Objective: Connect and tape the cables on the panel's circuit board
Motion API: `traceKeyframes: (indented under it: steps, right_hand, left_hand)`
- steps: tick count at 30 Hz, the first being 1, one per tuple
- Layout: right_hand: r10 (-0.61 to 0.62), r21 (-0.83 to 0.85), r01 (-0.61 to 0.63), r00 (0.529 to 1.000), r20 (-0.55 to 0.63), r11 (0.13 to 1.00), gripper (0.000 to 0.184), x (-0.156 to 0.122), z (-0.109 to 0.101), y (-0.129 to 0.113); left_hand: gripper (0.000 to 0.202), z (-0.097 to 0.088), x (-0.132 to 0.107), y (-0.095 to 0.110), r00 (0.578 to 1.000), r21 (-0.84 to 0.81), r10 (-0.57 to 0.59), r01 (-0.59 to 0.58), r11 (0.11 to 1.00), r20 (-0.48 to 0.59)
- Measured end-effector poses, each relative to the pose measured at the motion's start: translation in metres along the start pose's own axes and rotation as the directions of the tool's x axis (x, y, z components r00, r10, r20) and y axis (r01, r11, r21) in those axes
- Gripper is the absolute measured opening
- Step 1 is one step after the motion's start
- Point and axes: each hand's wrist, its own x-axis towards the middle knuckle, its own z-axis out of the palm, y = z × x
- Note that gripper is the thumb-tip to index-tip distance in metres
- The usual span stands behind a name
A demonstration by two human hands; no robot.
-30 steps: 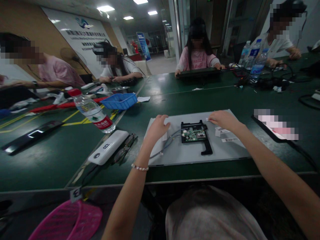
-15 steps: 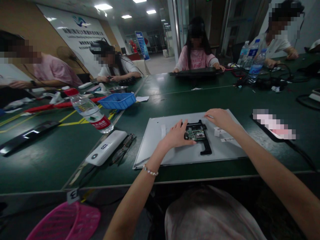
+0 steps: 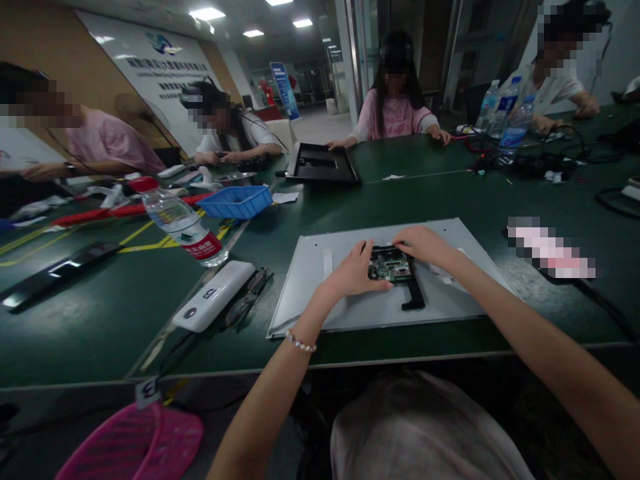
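Observation:
A green circuit board (image 3: 393,268) in a black bracket lies on a grey-white flat panel (image 3: 310,287). The bracket has an arm (image 3: 414,295) that reaches toward me. Along the board's left side, my left hand (image 3: 347,272) grips it, fingers at the far edge and thumb at the near edge. At the far right corner of the bracket, my right hand (image 3: 423,243) is closed in a pinch; what its fingertips hold is hidden. White labels (image 3: 440,272) on the panel are partly covered by my right forearm.
Left of the panel lie eyeglasses (image 3: 247,298), a white power bank (image 3: 214,295) and a water bottle (image 3: 183,223). A blue tray (image 3: 236,201) stands farther back. Rightward lies a phone (image 3: 550,250) with a cable. Across the table, a person's hand touches a black frame (image 3: 320,163).
My right hand has moved left and closer to the bracket's far corner. My left hand stays on the board. The person across the table has moved the black frame to the left.

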Motion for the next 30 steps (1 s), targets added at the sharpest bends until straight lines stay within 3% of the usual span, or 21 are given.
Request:
traceKeyframes:
  steps: [8, 16, 22, 30]
  right_hand:
    - [-0.004, 0.057, 0.005, 1.000, -0.010, 0.998, 0.024, 0.000, 0.000, -0.001]
    - [0.037, -0.060, -0.044, 0.993, -0.110, 0.997, 0.025, 0.001, -0.003, -0.012]
    - [0.002, -0.004, -0.002, 1.000, -0.015, 1.000, 0.024, 0.000, 0.000, -0.011]
    - [0.030, 0.003, -0.030, 0.999, -0.030, 1.000, 0.025, 0.000, 0.001, -0.012]
  left_hand:
    - [0.116, 0.000, -0.001, 0.000, 1.000, 0.001, -0.004, 0.004, 1.000, -0.001]
    - [0.117, 0.001, -0.001, -0.001, 1.000, 0.008, -0.007, 0.007, 1.000, 0.010]
    - [0.117, 0.002, -0.001, -0.001, 1.000, 0.008, -0.012, 0.012, 1.000, 0.013]
    - [0.117, 0.003, -0.001, -0.001, 1.000, 0.007, -0.015, 0.015, 1.000, 0.010]
